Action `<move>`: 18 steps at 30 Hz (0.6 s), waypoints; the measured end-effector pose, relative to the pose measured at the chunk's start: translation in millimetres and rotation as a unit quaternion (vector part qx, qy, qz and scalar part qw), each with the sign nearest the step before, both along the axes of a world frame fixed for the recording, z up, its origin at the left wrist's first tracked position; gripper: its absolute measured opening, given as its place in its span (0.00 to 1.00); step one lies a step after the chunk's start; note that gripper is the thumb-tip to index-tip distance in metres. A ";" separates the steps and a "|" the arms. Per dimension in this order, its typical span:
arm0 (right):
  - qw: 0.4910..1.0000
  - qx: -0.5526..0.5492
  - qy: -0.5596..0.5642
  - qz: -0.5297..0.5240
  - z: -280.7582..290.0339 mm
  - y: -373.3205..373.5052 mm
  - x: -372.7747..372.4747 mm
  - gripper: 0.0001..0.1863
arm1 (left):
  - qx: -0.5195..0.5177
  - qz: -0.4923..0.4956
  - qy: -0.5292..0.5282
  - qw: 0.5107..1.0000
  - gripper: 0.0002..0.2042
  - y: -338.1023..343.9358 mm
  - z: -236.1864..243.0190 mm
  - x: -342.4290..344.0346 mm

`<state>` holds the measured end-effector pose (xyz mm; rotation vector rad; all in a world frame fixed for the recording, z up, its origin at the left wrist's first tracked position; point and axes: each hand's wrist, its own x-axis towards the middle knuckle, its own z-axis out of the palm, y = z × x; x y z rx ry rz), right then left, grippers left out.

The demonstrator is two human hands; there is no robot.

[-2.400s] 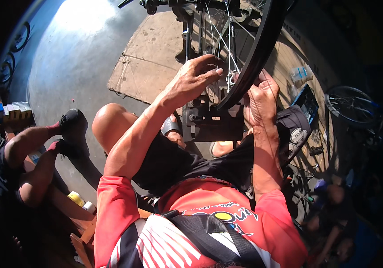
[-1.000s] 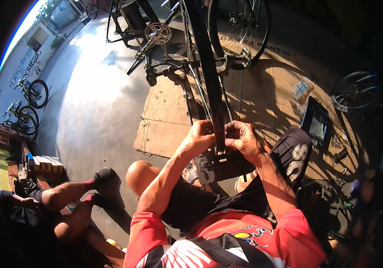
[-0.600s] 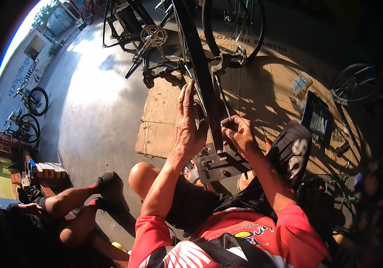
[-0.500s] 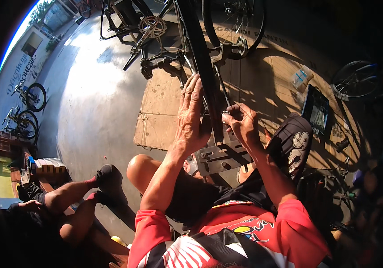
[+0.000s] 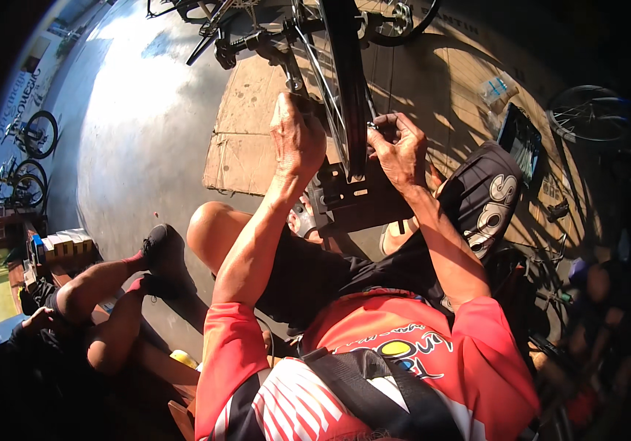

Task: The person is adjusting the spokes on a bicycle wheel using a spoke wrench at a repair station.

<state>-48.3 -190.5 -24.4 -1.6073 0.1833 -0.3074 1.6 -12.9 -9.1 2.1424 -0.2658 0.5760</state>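
Wheel [image 5: 350, 95] between two hands

The stand [image 5: 330, 192] sits between the knees [image 5: 211, 234]. Above it, the right hand [image 5: 404, 151] pinches a small shiny piece [image 5: 372, 126] at the wheel's right side. The left hand [image 5: 298, 140] is curled at its left; whether it grips anything, I cannot tell. Stand arms flank the wheel just beyond. Cardboard [image 5: 249, 140] lies beneath; rightward, a tray [image 5: 519, 147], a bag [image 5: 497, 90] and another wheel [image 5: 587, 114]. Leftward, a person's legs [image 5: 84, 294]; farther, bikes [image 5: 40, 136].

Cardboard [image 5: 246, 140] covers grey floor [image 5: 124, 162]; dark tray [image 5: 519, 145] atop.
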 end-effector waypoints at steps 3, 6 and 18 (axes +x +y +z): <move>0.998 -0.053 -0.011 -0.005 -0.2 -1.1 -0.9 0.08 | -0.005 -0.014 0.021 1.000 0.10 1.8 -4.5 -5.3; 0.997 -0.074 -0.015 -0.014 2.1 -0.6 -2.9 0.08 | -0.008 -0.022 0.008 1.000 0.12 0.9 -3.3 -5.7; 0.991 -0.121 -0.036 -0.041 -4.1 -0.5 0.2 0.10 | -0.025 -0.039 0.049 0.998 0.14 2.2 0.7 -6.7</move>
